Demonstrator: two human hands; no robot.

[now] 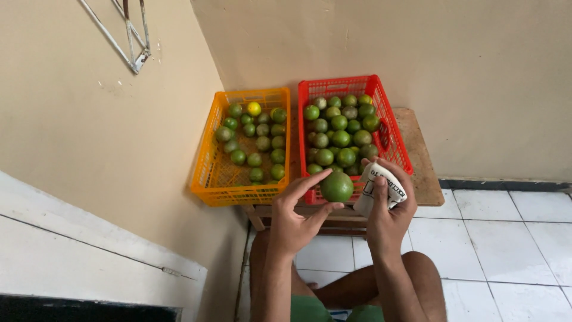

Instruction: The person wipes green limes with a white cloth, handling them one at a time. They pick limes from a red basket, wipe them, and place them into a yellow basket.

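Two crates (247,194) (393,128) sit side by side on a low table (426,179), seemingly wooden, against the wall; fruit (262,143) lies in both.

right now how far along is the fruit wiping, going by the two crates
Roughly a third looks done: the orange crate holds a loose single layer of green fruit. In hand: the left hand holds one green fruit, the right hand grips a white cloth. Left: the red crate is heaped fuller.
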